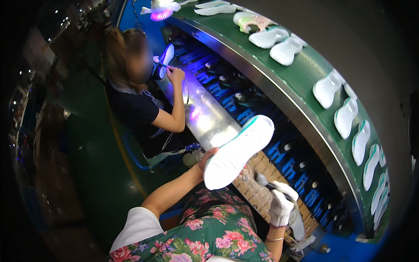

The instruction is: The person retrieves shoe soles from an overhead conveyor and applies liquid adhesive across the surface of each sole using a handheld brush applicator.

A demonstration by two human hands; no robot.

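Observation:
A white shoe sole (239, 153) with a teal edge is held up in front of me, its flat face toward me. My left hand (207, 159), bare, grips it at its left edge; the sole hides most of the fingers. To the right, my right hand (281, 204) wears a white knitted glove and is closed around the dark handle of a brush (262, 179). The bristle end points up and left toward the sole, apart from it. Just below the gloved hand lies a pale shoe sole (297, 227) on the bench.
A green conveyor belt (301, 83) carrying several white soles (326, 89) curves along the far right. Below it, a lower level (227, 94) holds dark shoes and blue holders. A metal ledge (214, 118) runs beside it. At left a co-worker (144, 96) sits holding a shoe (165, 61).

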